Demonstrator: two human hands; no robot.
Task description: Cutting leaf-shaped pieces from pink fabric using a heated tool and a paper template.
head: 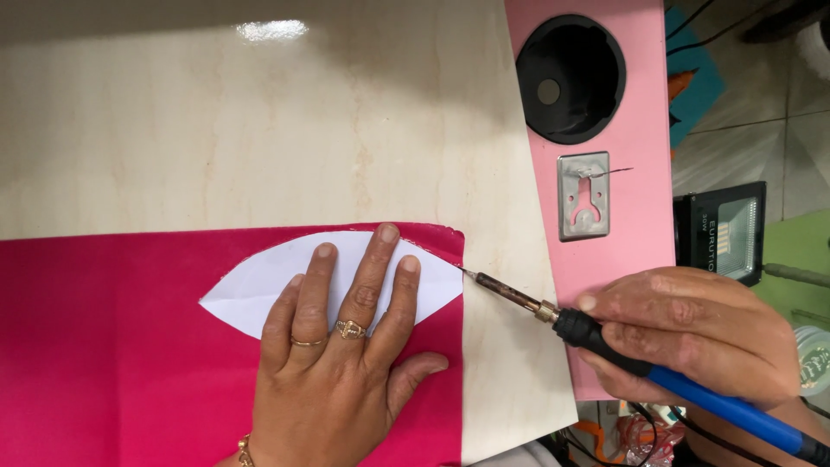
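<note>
Nearest the lens, the left hand [341, 363] lies flat with fingers spread, pressing a white leaf-shaped paper template [259, 285] onto a sheet of magenta fabric [104, 346]. Two gold rings sit on its middle fingers, and a bracelet shows at the wrist. Its fingertips reach across the template almost to the fabric's upper edge, which follows the template's curve.

To the right, the right hand [700, 333] is closed around a soldering iron [605, 333], fingers wrapped on the black collar where it meets the blue handle (the handle runs off toward the lower right corner). The iron's dark metal shaft slants up and left, and its fine tip touches the template's right-hand point, right at the fabric's right edge.

Fabric and template rest on a pale marble-patterned board [259, 121], whose glossy surface catches a light reflection near the top.

Beside the board lies a pink rectangular panel [640, 190]. It carries a round black recess [571, 78] near its upper end and, below that, a small upright silver metal plate [584, 195] with a keyhole-shaped cut-out and a thin wire sticking out to the right.

Farther right, on a tiled floor, stands a small black floodlight [722, 232] with a squarish face and a label strip down its left side. A round, clear-lidded container [813, 359] peeks from behind the right hand.
</note>
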